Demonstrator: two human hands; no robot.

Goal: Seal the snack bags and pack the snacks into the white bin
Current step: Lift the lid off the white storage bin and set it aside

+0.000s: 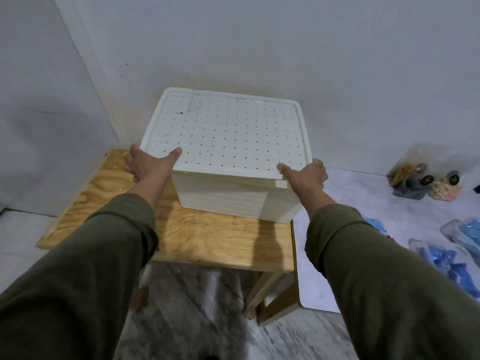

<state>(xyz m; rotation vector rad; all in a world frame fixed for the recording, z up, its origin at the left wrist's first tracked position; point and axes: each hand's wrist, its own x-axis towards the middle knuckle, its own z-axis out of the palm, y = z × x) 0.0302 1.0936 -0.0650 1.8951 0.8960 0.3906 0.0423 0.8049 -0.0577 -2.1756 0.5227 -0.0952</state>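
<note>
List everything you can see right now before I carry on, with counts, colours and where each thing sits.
white plastic bin with perforated lid: one, white, on the wooden table, lid on
light wooden table: one, pale wood, against the wall
clear snack bags with dark and pale contents: several, far right on the floor
blue packets in clear wrap: several, blue, right edge on the floor
left hand: grips the lid's near left corner, olive sleeve
right hand: grips the lid's near right corner, olive sleeve

no legible text anywhere; dark round labels on the clear snack jars [426, 178] at right, too small to read
</note>
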